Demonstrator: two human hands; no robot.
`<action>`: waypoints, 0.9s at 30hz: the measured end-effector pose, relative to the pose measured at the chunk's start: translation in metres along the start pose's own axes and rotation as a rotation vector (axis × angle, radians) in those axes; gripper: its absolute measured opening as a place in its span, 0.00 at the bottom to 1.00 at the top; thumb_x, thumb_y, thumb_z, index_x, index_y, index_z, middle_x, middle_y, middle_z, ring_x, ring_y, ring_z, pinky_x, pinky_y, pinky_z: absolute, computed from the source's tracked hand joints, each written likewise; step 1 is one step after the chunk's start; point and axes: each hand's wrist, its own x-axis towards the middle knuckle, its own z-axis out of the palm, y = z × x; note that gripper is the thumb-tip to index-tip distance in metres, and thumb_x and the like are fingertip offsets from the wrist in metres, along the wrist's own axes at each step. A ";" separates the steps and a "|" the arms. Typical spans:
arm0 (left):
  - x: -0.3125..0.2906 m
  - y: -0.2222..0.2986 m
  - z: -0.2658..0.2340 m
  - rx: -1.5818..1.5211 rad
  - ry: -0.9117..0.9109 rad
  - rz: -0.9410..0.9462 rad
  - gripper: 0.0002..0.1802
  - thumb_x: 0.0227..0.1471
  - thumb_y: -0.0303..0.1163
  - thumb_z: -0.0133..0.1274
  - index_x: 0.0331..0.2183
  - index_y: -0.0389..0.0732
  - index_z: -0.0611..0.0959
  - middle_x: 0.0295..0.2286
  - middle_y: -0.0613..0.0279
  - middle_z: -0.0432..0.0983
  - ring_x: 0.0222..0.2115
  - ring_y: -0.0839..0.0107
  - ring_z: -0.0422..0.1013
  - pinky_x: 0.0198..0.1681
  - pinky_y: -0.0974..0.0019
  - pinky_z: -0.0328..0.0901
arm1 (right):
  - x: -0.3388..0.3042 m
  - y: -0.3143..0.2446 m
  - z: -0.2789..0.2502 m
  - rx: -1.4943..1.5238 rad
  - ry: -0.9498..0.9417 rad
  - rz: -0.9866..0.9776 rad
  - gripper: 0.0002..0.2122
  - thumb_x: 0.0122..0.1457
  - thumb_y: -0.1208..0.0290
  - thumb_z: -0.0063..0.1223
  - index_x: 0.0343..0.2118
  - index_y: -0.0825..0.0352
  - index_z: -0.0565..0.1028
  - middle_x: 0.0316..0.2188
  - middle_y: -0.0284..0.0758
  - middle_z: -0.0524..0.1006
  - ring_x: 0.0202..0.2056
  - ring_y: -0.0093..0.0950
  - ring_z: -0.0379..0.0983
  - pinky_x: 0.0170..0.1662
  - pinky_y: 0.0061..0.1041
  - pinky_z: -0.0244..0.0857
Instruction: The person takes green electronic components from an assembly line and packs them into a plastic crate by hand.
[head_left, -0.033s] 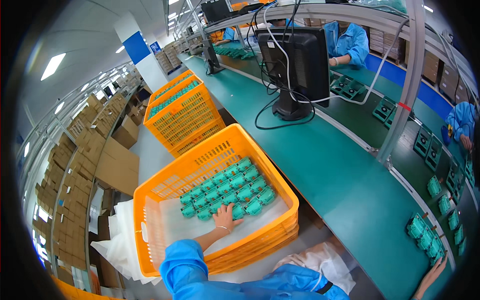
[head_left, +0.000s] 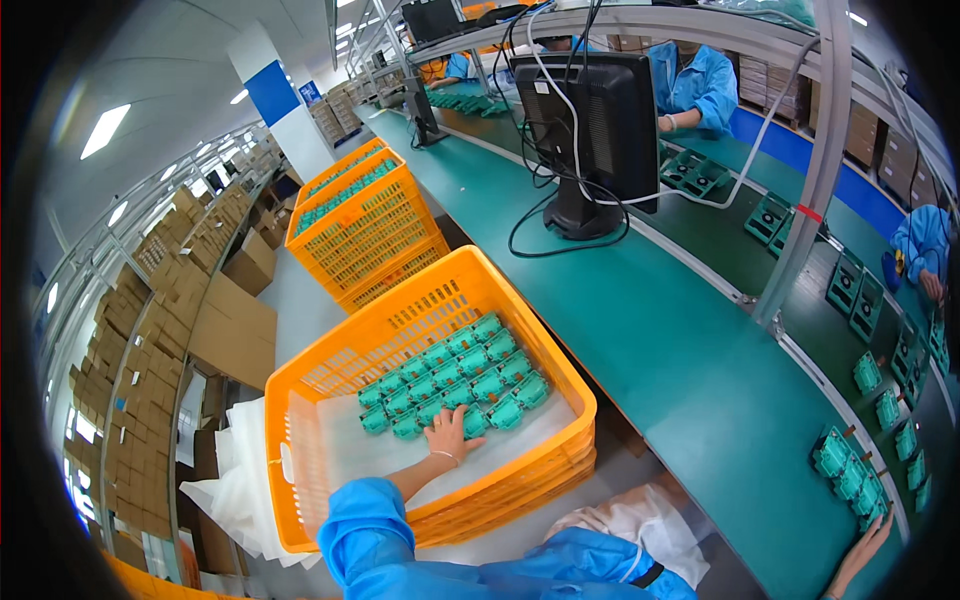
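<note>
Several teal-green plastic housings [head_left: 460, 366] lie in slanting rows on a white sheet [head_left: 355, 468] inside an orange plastic crate [head_left: 575, 435]. My left hand [head_left: 447, 437] rests at the near edge of these rows with its fingers spread. One housing [head_left: 475, 421] sits between its thumb and forefinger, touching them. Far to the right, my right hand [head_left: 866, 548] reaches up from the lower edge with outstretched fingers. Its fingertips touch the near end of a cluster of similar green housings [head_left: 848, 478] on the green bench.
Stacked orange crates [head_left: 365, 225] with green parts stand beyond the crate. The green bench [head_left: 640, 340] runs along its right, bearing a black monitor [head_left: 590, 135] with loose cables. A metal post [head_left: 805, 230] rises from the bench. Co-workers in blue [head_left: 695, 90] are across it. Cartons [head_left: 235, 320] stand left.
</note>
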 end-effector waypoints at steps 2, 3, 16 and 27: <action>0.004 0.005 -0.004 -0.049 -0.034 -0.008 0.56 0.35 0.67 0.70 0.62 0.55 0.68 0.53 0.56 0.64 0.55 0.54 0.62 0.54 0.30 0.56 | -0.001 0.011 -0.002 -0.015 -0.012 0.007 0.27 0.75 0.54 0.38 0.68 0.70 0.63 0.66 0.45 0.65 0.67 0.40 0.59 0.70 0.37 0.49; 0.004 0.010 -0.010 -0.055 -0.037 -0.005 0.56 0.35 0.67 0.70 0.62 0.55 0.68 0.53 0.56 0.64 0.55 0.54 0.62 0.54 0.30 0.56 | 0.000 0.013 -0.004 -0.021 -0.008 0.004 0.27 0.75 0.54 0.38 0.68 0.70 0.63 0.66 0.45 0.65 0.67 0.40 0.59 0.70 0.37 0.49; 0.034 0.063 -0.010 0.044 0.097 0.296 0.45 0.45 0.63 0.66 0.55 0.42 0.76 0.48 0.55 0.73 0.53 0.54 0.66 0.60 0.40 0.57 | -0.003 -0.004 -0.009 -0.008 -0.010 0.023 0.26 0.76 0.56 0.37 0.68 0.69 0.63 0.66 0.46 0.65 0.67 0.40 0.59 0.69 0.37 0.50; 0.030 0.057 -0.017 -0.074 0.032 0.295 0.45 0.44 0.50 0.71 0.59 0.45 0.71 0.53 0.56 0.68 0.56 0.53 0.64 0.58 0.44 0.59 | -0.005 -0.017 -0.010 0.016 0.002 0.042 0.26 0.75 0.56 0.38 0.67 0.70 0.63 0.66 0.46 0.65 0.67 0.41 0.60 0.69 0.37 0.50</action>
